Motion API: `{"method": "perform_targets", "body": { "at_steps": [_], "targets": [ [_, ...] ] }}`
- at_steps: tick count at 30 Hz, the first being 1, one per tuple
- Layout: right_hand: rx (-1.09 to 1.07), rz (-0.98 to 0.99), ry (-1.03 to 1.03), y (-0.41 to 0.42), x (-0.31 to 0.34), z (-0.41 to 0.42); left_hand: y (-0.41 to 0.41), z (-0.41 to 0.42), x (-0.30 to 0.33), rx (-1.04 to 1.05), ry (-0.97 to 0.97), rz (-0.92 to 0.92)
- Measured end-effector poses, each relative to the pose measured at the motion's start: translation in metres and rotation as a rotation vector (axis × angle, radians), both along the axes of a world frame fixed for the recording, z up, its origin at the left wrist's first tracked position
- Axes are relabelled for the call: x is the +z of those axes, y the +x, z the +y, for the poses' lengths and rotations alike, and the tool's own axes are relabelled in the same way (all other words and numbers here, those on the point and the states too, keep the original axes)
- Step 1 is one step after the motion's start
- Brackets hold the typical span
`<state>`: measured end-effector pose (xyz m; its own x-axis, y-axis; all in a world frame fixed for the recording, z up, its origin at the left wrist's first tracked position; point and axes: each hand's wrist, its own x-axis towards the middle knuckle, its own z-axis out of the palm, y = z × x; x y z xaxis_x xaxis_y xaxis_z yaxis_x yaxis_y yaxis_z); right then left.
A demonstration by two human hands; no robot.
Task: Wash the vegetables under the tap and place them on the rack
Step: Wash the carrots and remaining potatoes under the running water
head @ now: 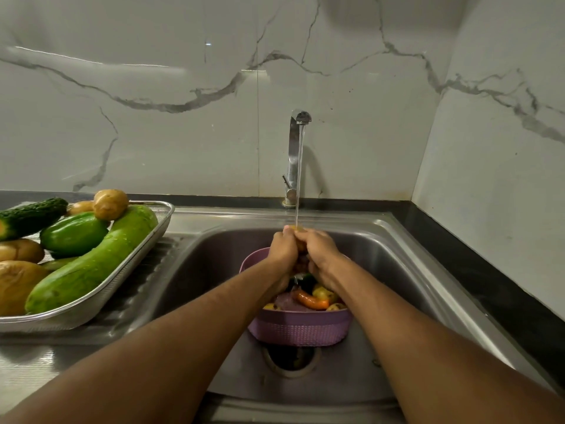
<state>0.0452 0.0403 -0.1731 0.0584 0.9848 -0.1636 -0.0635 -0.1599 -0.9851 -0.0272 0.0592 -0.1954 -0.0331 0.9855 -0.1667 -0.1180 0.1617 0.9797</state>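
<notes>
Under the running tap [296, 154], near the middle of the sink [397, 270], both hands meet in the stream of water. The left hand [282, 249] and the right hand [319, 250] have their fingers curled around one small yellowish vegetable [296, 229], of which only the top shows between them; I judge it is a potato, but I cannot tell for sure. The water falls right on it, so the step now is rubbing this piece clean.

Below the hands, toward 6 o'clock, a purple basket [301, 332] stands in the sink above the drain. It holds more vegetables: an orange carrot [310, 299], some small yellow potatoes [324, 292] and something dark that is hard to name. These look not yet washed.

At 9 o'clock from the sink, the metal rack [146, 240] rests on the draining board. On it lie a long green gourd [91, 261], a green pepper [73, 234], a dark cucumber [30, 215] and several big potatoes [110, 204]; drops of water show on the gourd.

So I think the task is more than half done: the large pieces are on the rack, and the small ones in the basket remain.
</notes>
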Motion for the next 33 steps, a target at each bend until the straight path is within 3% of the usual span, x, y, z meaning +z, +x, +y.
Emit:
{"method": "perform_targets", "body": {
  "at_steps": [3,7,11,17,21,25,29,33],
  "targets": [
    [-0.053,-0.075,0.031,-0.005,-0.002,-0.003,-0.003,0.002,-0.001,0.059,0.062,0.13],
    [-0.067,-0.022,0.03,-0.013,0.005,0.0,-0.004,-0.005,0.0,0.139,0.196,0.29],
    [-0.269,-0.048,-0.014,-0.017,0.001,0.007,-0.002,-0.006,-0.001,0.175,0.319,0.493],
    [-0.187,-0.038,-0.033,-0.009,0.004,0.004,-0.007,0.002,-0.003,0.148,0.251,0.366],
    [-0.005,-0.011,-0.071,0.002,0.014,-0.004,-0.012,0.003,0.005,0.182,0.072,0.236],
    [-0.084,0.039,-0.094,-0.004,0.012,-0.008,-0.013,-0.002,0.001,0.133,0.195,0.341],
    [-0.233,0.071,-0.067,-0.008,0.009,0.001,-0.002,-0.009,0.0,0.141,0.374,0.593],
    [-0.311,0.052,-0.022,-0.007,0.004,0.009,0.0,-0.01,0.003,0.113,0.4,0.623]
  ]
}}
